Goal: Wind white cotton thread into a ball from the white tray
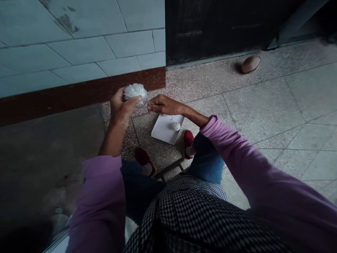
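- Nearest is the checked garment (pixel 181 203) over my lap.
- Far ahead, slightly left, sits my white tufted ball (pixel 134 91): round, shaggy, faintly shiny, its strands fanning outward.
- My left hand (pixel 119 110) is closed around it, thumb on the near side.
- My right hand (pixel 168 105) is just right of it, fingers curled; I can't tell whether they pinch anything.
- Below, on the floor (pixel 210 105), a shallow pale tray (pixel 162 128) holds a small white ball (pixel 175 126) toward its right side.
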Demonstrator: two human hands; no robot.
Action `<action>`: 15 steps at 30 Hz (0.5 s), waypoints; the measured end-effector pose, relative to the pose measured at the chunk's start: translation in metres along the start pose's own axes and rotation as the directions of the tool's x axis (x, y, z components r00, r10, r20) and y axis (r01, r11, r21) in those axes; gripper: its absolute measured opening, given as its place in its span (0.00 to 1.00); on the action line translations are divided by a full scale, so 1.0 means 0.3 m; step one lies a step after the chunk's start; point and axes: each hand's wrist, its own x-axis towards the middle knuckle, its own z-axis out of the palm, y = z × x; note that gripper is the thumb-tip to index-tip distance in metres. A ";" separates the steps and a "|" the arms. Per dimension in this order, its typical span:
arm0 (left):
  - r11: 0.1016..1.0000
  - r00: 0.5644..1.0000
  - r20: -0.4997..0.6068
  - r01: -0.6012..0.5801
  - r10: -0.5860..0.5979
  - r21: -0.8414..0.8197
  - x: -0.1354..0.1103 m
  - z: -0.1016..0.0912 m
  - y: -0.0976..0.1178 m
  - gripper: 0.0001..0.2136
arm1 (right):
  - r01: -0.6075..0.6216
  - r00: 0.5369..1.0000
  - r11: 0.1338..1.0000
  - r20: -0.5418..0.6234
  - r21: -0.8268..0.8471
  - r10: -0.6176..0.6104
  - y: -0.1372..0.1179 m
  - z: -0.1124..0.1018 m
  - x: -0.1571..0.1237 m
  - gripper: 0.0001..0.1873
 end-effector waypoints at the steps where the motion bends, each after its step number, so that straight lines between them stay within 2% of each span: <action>1: 0.998 1.000 -0.001 0.002 -0.002 0.069 -0.003 -0.001 0.005 0.32 | 0.019 1.000 1.000 -0.010 0.021 -0.019 0.000 -0.009 -0.001 0.22; 4: 0.973 0.995 0.096 0.011 -0.034 0.231 -0.016 -0.003 0.023 0.29 | 0.045 0.989 0.998 -0.146 0.048 -0.038 -0.009 -0.050 -0.004 0.27; 6: 0.954 0.980 0.189 0.004 -0.063 0.298 -0.029 -0.001 0.037 0.29 | 0.009 0.967 0.999 -0.254 0.052 0.005 -0.021 -0.084 -0.007 0.32; 10: 0.918 0.902 0.407 -0.032 -0.144 0.395 -0.057 0.008 0.064 0.30 | -0.064 0.912 0.995 -0.400 0.073 0.088 -0.017 -0.156 -0.012 0.36; 13: 0.923 0.844 0.514 -0.062 -0.155 0.380 -0.071 0.012 0.071 0.30 | -0.077 0.894 0.995 -0.439 0.060 0.096 0.025 -0.193 -0.007 0.34; 15: 0.953 0.834 0.536 -0.040 -0.134 0.301 -0.076 0.012 0.063 0.30 | -0.107 0.891 0.994 -0.442 0.023 0.106 0.058 -0.201 0.001 0.35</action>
